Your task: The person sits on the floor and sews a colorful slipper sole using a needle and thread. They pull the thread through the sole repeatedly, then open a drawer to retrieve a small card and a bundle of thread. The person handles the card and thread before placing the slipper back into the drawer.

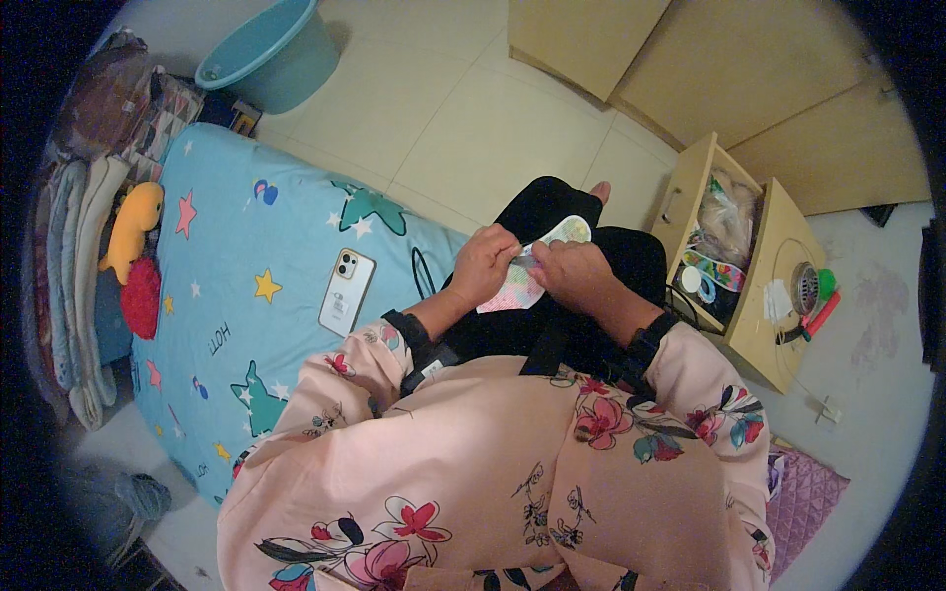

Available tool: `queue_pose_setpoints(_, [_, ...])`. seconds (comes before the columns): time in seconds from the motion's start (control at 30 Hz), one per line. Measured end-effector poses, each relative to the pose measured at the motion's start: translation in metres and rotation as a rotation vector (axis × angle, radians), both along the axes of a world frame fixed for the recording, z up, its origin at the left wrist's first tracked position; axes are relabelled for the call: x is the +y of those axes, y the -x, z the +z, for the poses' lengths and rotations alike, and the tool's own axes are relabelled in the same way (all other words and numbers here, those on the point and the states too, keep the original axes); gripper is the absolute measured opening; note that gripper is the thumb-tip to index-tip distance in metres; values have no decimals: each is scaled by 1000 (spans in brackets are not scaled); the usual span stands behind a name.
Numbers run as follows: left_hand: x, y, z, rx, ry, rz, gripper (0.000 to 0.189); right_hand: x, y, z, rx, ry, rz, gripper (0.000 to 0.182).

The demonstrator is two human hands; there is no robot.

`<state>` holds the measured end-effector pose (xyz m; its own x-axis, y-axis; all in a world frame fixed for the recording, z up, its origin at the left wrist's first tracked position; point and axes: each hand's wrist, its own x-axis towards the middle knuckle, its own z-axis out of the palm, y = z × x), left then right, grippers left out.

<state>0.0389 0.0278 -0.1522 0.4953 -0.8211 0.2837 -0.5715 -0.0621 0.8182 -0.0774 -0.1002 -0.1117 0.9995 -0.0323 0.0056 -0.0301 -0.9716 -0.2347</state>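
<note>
A light shoe insole [510, 294] with a pink, green and yellow mesh pattern lies across my lap, between my two hands. My left hand [484, 258] is at its left edge with fingers bent and pinched together. From the right, my right hand [569, 270] presses on the insole's middle, its fingers curled close to the left ones. Something small and pale shows between the fingertips, too small to identify. Which hand holds it, and how firmly either grips the insole, is hidden by the fingers.
On the bed's blue sheet [295, 221] at left lies a phone [347, 292]. Plush toys [133, 233] sit beyond it. A teal tub [273, 63] stands on the floor. At right, an open drawer [669, 210] holds a patterned insole [720, 272], plastic bags and tape.
</note>
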Motion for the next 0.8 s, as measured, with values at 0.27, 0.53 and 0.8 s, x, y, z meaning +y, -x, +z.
queue_pose_setpoints(0.27, [-3,-1,-5,-28,5,44,8,0,2,0,167,-51,-12,27])
queue_pose_setpoints(0.53, [2,-10,-17,824,32,310,19,-13,27,7,101,-388,-102,32])
queue_pose_setpoints(0.8, [7,-40,3,995,0,366,12,-15,25,-2,132,-166,37,39])
